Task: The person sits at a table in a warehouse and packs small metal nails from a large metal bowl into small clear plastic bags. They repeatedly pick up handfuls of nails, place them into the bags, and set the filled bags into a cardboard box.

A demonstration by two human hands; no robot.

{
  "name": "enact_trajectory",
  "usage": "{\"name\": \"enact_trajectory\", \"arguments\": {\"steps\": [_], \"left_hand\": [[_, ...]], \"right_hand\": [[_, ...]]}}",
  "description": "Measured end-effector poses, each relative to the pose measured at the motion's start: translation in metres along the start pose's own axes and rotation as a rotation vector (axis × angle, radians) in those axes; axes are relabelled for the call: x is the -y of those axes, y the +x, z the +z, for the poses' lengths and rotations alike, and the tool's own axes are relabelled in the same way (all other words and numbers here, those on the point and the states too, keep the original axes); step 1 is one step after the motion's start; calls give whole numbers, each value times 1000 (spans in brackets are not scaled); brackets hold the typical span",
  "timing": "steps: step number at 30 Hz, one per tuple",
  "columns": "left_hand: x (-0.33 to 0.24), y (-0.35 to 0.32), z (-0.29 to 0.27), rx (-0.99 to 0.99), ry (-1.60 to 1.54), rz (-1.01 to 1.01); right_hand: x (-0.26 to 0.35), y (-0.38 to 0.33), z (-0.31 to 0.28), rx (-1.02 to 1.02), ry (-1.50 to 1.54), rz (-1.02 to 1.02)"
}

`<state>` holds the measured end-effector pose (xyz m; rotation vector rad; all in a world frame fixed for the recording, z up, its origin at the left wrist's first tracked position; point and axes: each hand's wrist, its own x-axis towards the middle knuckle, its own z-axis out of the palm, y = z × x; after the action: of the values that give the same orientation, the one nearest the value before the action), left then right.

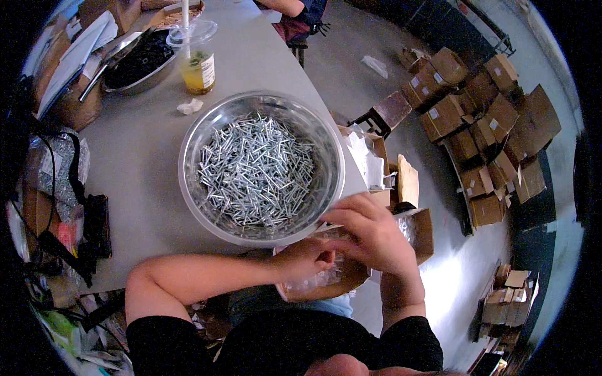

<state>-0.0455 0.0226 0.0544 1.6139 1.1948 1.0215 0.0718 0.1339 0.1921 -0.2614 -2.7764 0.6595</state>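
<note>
A wide steel bowl (190, 197) stands near the table edge in front of me, with a heap of small silver screws or nails (257, 169) inside. My left hand (307, 259) is closed just below the bowl's near rim, and what its fingers hold, if anything, is too blurred to make out. Beside it, my right hand (370, 233) hovers at the bowl's lower right rim. Its bent fingers are apart from the thumb, with nothing visible between them. Under both hands sits an open cardboard box (335, 289) with clear plastic bags in it.
A lidded drink cup (199, 70) and a crumpled tissue (189, 107) stand behind the bowl. Farther left is a basin of dark pieces (141, 62). More open boxes (423, 235) line the table's right side. Cartons (483, 125) are stacked beyond; another person (291, 7) sits at the far end.
</note>
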Motion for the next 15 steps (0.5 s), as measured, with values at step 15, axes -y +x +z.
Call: {"name": "enact_trajectory", "arguments": {"steps": [15], "left_hand": [[-17, -9, 3, -99, 61, 31]], "right_hand": [[11, 51, 22, 303, -43, -240]]}}
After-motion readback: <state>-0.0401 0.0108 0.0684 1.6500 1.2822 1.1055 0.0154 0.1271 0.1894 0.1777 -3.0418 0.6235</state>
